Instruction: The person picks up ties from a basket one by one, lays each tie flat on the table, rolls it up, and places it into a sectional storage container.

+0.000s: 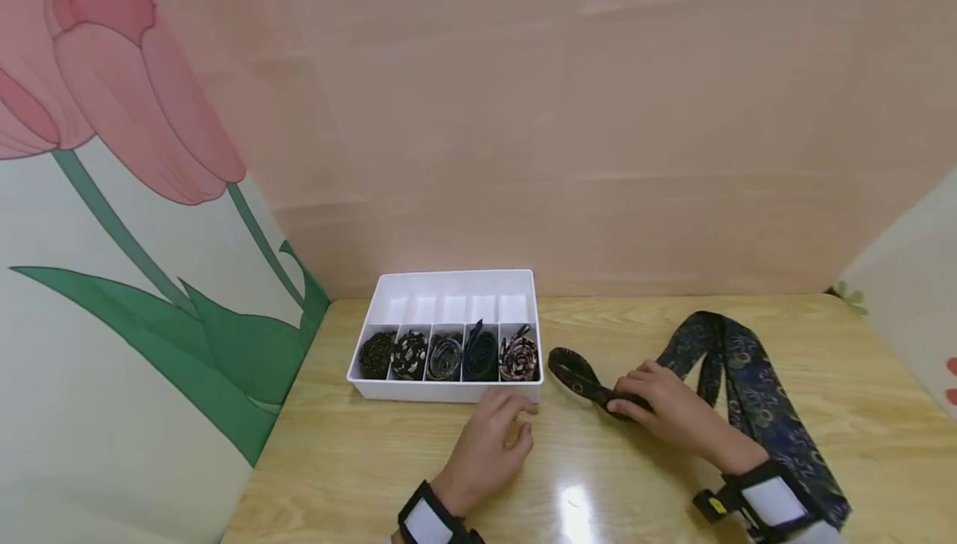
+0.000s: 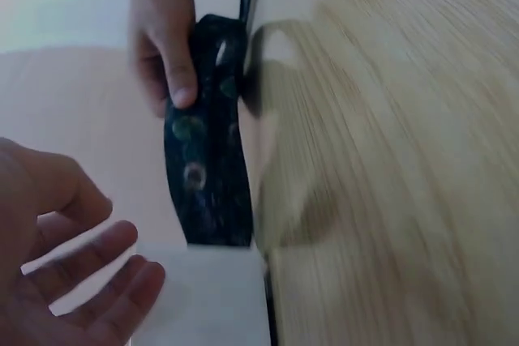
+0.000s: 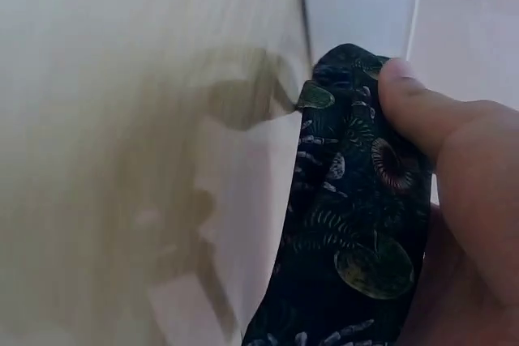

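A dark necktie (image 1: 755,370) with a floral pattern lies folded over on the right of the table. My right hand (image 1: 673,411) pinches it near one end, thumb on top, and a loop of the tie sticks out to the left toward the box. In the right wrist view, the thumb (image 3: 413,103) presses on the patterned tie (image 3: 349,200). My left hand (image 1: 489,444) holds nothing, its fingers loosely bent just in front of the white box (image 1: 449,392). Whether its fingertips touch the box I cannot tell.
The white divided box holds several rolled ties, such as a dark green roll (image 1: 481,357) and a pinkish patterned roll (image 1: 519,356), in its front compartments. Behind the wooden table (image 1: 314,477) stands a pinkish backdrop (image 1: 553,129); a tulip-printed panel (image 1: 97,295) is on the left.
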Demonstrator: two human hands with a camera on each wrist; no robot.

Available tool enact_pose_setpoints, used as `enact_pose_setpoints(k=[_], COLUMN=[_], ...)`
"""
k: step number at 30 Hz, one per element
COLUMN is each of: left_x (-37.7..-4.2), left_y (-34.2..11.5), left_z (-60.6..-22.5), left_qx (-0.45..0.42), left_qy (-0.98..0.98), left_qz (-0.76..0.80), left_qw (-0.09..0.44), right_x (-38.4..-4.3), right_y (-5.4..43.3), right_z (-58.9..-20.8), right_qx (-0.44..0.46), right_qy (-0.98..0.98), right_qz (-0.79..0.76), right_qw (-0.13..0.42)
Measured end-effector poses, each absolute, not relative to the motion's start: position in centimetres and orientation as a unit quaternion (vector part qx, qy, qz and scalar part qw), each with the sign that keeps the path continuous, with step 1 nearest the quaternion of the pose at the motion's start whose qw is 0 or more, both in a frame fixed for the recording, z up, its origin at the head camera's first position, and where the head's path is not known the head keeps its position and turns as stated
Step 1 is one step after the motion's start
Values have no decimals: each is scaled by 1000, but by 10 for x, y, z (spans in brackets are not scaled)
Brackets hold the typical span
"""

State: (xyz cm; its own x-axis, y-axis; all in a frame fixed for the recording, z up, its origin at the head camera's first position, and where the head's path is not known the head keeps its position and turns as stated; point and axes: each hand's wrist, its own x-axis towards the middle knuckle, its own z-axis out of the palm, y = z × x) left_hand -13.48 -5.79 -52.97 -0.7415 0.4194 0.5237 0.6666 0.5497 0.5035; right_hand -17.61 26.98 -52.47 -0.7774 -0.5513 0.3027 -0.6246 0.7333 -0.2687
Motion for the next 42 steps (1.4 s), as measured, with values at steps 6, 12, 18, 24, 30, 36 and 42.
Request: enact_pose_setpoints(k=[6, 12, 18, 24, 30, 36, 42], left_x=[-135, -134, -134, -136, -138, -145, -146], left_y=[-42, -38, -52, -72, -102, -146, -191], left_z=[-530, -537, -545, -549, -547, -537, -530], left_qx=[-381, -382, -369, -347, -269, -171, -75], left_qy=[-851, -882, -894, -911, -935, -928, -911], left_qz=[-341, -254, -227, -204, -227, -330, -402], left_qw=[119, 109, 114, 87, 36, 38, 46], right_x=[-150, -131, -119, -130, -128, -124, -133], right_y=[242, 226, 239, 308, 366, 376, 409], right_z=[-518, -513, -510, -535, -551, -548, -530], right_qx=[374, 404, 278, 61, -2, 44, 36], right_qy=[-891, -864, -911, -974, -991, -991, -985], right_qz=[247, 298, 290, 180, 132, 101, 169], right_qw=[66, 38, 92, 121, 8, 77, -30])
